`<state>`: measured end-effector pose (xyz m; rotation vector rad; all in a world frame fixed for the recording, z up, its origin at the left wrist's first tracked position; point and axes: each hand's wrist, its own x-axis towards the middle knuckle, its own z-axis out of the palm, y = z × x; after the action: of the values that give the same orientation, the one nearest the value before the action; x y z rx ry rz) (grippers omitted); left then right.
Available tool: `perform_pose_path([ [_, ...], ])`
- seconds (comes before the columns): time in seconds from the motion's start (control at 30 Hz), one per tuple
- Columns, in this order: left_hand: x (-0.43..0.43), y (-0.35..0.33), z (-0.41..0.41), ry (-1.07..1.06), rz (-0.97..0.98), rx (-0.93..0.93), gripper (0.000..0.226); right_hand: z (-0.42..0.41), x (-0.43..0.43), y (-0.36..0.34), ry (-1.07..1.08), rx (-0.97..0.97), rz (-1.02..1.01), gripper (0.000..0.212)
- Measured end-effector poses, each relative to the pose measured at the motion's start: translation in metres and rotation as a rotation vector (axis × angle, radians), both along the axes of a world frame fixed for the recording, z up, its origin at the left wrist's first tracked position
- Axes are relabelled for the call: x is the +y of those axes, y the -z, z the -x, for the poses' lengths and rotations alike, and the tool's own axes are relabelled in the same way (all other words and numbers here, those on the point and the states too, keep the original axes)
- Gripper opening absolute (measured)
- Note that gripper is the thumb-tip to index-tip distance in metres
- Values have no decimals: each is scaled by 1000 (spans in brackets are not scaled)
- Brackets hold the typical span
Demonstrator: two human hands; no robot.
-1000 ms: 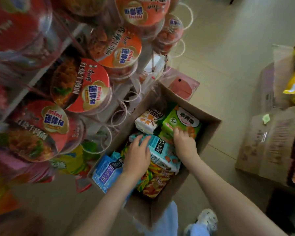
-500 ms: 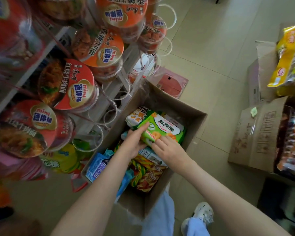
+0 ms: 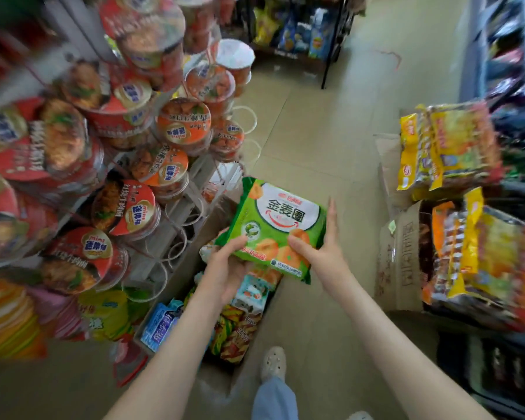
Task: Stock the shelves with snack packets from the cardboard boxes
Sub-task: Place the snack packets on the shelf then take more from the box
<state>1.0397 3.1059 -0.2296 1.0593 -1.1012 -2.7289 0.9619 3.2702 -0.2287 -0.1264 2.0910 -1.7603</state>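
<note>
The cardboard box is mostly hidden behind two arms and the green packet. The left hand has its fingers under the packet, so only the thumb shows. Some fingers of the right hand hide behind it too. The noodle cups on the left are blurry and cut off. The yellow bags on the right are blurry. The bags on the far shelf are too small to read.

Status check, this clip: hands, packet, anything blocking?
Left hand, right hand both grip green packet. Packet held above cardboard box. Nothing in the way.
</note>
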Motion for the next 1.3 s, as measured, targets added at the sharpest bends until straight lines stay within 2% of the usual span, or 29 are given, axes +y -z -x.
perform_pose_path([
  [0.13, 61, -72, 31, 183, 89, 173, 48, 19, 89, -86, 36, 388, -91, 79],
  [0.37, 242, -200, 98, 449, 173, 487, 25, 26, 286, -233, 221, 912, -255, 58],
  [0.5, 365, -252, 129, 601, 343, 667, 33, 11, 405, -295, 401, 1076, -409, 58],
  [0.57, 428, -271, 141, 646, 457, 766, 28, -3, 457, -314, 475, 1132, -491, 58],
  [0.73, 552, -298, 165, 838, 781, 1028, 28, -25, 562, -331, 652, 1217, -748, 57],
  [0.83, 602, -311, 183, 917, 854, 1147, 36, -21, 610, -335, 760, 1215, -888, 59],
  [0.93, 646, -319, 210, 951, 890, 1289, 41, -8, 640, -344, 872, 1126, -946, 60],
  [1.0, 673, -326, 234, 1012, 806, 1322, 39, 5, 655, -352, 986, 1032, -890, 58],
  [1.1, 713, -339, 268, 1172, 649, 1260, 37, 30, 674, -360, 1219, 845, -684, 54],
  [1.17, 740, -342, 288, 1252, 724, 1301, 43, 49, 687, -361, 1336, 740, -611, 53],
  [1.2, 751, -343, 295, 1280, 791, 1350, 47, 58, 694, -358, 1356, 721, -646, 53],
  [1.23, 762, -344, 300, 1299, 872, 1424, 51, 66, 702, -355, 1343, 706, -723, 56],
  [1.3, 780, -343, 307, 1315, 1085, 1610, 61, 76, 715, -346, 1232, 604, -946, 74],
])
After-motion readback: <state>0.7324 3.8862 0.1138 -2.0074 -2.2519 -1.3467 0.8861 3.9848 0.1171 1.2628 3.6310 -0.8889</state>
